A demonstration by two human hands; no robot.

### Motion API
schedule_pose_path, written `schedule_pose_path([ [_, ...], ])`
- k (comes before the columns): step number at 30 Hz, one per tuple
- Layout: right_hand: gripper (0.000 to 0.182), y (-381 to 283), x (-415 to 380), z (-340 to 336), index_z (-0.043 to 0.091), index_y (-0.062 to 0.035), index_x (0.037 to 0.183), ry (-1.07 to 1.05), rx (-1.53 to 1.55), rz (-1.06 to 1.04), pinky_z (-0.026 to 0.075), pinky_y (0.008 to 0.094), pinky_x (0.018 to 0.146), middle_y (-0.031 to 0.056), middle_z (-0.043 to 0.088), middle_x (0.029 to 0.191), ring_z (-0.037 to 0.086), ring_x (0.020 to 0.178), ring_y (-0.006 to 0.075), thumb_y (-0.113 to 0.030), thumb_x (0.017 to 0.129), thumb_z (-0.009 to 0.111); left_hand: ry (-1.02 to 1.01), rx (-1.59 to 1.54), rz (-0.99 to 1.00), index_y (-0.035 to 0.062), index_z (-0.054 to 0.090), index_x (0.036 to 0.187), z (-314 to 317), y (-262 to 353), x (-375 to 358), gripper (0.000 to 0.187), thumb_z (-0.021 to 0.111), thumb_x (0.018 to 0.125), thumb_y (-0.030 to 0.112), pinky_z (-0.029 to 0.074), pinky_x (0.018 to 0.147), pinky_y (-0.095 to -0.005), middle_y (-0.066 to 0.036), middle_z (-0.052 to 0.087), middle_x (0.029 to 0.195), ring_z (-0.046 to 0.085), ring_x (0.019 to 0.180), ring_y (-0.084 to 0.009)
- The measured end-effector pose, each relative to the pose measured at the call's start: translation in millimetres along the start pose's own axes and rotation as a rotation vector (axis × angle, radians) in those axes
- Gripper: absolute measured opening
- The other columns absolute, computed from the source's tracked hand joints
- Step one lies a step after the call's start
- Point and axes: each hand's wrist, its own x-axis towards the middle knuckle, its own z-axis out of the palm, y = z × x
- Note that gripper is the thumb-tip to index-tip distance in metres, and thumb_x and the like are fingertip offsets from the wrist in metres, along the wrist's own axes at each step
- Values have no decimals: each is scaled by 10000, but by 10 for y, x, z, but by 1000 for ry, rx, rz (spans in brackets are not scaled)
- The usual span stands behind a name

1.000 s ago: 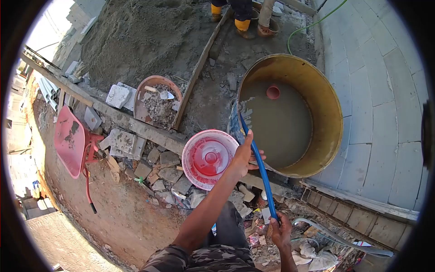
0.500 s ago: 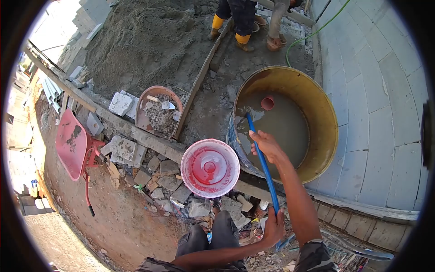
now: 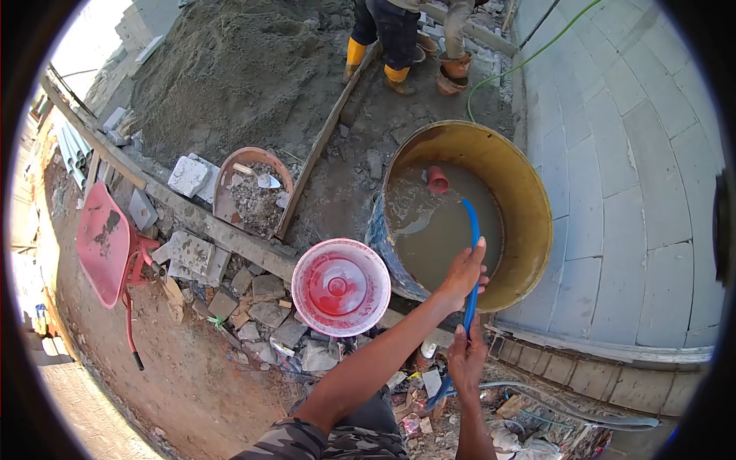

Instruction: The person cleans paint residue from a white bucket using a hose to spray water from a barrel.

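Observation:
A blue hose (image 3: 473, 224) curves down into the murky water of a large round metal drum (image 3: 533, 230). My left hand (image 3: 462, 274) is closed round the hose at the drum's near side, thumb pointing up. Just below it, my right hand (image 3: 467, 356) grips the same hose, and the rest of the hose trails down to the rubble. In the drum, a small red cup (image 3: 438, 180) floats tilted near the hose end. Left of the drum stands a white-rimmed bucket (image 3: 342, 287) with a red, wet inside.
A co-worker in orange boots (image 3: 396, 73) stands at the top, by stacked pots (image 3: 454, 73). Left are a sand heap (image 3: 222, 77), a tub of mortar (image 3: 257, 201) and a red wheelbarrow (image 3: 113, 241). A block wall (image 3: 613, 199) rises right; rubble lies below.
My left hand has moved up the hose, above my right hand, which has come down. The hose end has shifted right. The red cup has tipped. The co-worker is more upright.

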Motion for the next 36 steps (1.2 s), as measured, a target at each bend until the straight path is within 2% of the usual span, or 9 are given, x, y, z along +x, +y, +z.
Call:
schedule_pose_path([
  [2, 431, 18, -143, -102, 474, -28, 1404, -83, 171, 138, 522, 294, 678, 123, 679, 946, 624, 786, 128, -97, 980, 503, 98, -42, 24, 47, 534, 1187, 54, -392, 171, 430, 539, 984, 427, 426, 504, -208, 20, 498, 791, 483, 610, -71],
  [8, 546, 2, 672, -458, 438, -60, 1426, 30, 557, 361, 554, 342, 672, 101, 636, 886, 642, 779, 204, -332, 965, 548, 178, -23, 90, 23, 582, 1059, 97, -1128, -607, 307, 493, 1016, 314, 402, 526, -333, -19, 513, 656, 475, 556, -119],
  [10, 543, -195, 1001, -270, 373, -53, 1452, -90, 542, 437, 528, 314, 547, 120, 624, 942, 641, 698, 206, -312, 999, 522, 122, 349, 242, 10, 589, 1058, -1, -1629, -812, 305, 492, 1019, 297, 382, 532, -334, -38, 508, 661, 455, 566, -131],
  [15, 410, 86, 1054, -190, 423, -113, 1388, -195, 713, 469, 415, 259, 413, 83, 554, 796, 512, 527, 144, -257, 1012, 501, 80, 357, 301, 11, 580, 1130, -206, -1912, -1357, 312, 499, 1018, 291, 396, 556, -327, -41, 476, 657, 440, 587, -128],
  [19, 349, 113, 624, -217, 460, -133, 1355, -336, 957, 461, 311, 219, 361, 49, 478, 677, 396, 450, 97, -196, 1012, 488, -126, 233, 172, 54, 568, 1222, -625, -2091, -1591, 338, 524, 1010, 315, 445, 601, -292, -8, 516, 764, 495, 647, -113],
  [22, 319, 15, 96, -156, 475, -121, 1329, -286, 893, 492, 287, 213, 345, 41, 472, 668, 372, 436, 80, -187, 1017, 475, 38, 229, 208, 25, 495, 1289, -1457, -1884, -1712, 583, 546, 959, 502, 498, 718, -303, -109, 491, 1124, 560, 925, -180],
  [27, 314, -47, -862, 369, 475, -85, 1312, -429, 727, 520, 274, 214, 345, 34, 485, 675, 363, 439, 65, -195, 1018, 482, 946, 211, -4, 22, 259, 1417, -3339, -1415, -1339, 827, 629, 878, 530, 488, 918, -540, -205, 324, 1351, 396, 1247, -385],
  [31, 274, -41, -1309, 1122, 457, -98, 1246, -501, 565, 559, 267, 215, 336, 92, 541, 717, 361, 419, 63, -208, 1004, 525, 902, 153, -92, 125, 167, 1443, -3949, -1448, -1039, 891, 716, 826, 457, 494, 852, -610, -165, 217, 1444, 372, 1271, -364],
  [36, 250, -21, -1685, 1788, 409, -95, 1212, -520, 521, 567, 263, 224, 338, 112, 553, 719, 369, 416, 64, -204, 1005, 496, 488, -38, 85, 134, 286, 1264, -4536, -1675, -567, 603, 686, 814, 169, 525, 812, -600, -166, 425, 1243, 514, 1114, -379],
])
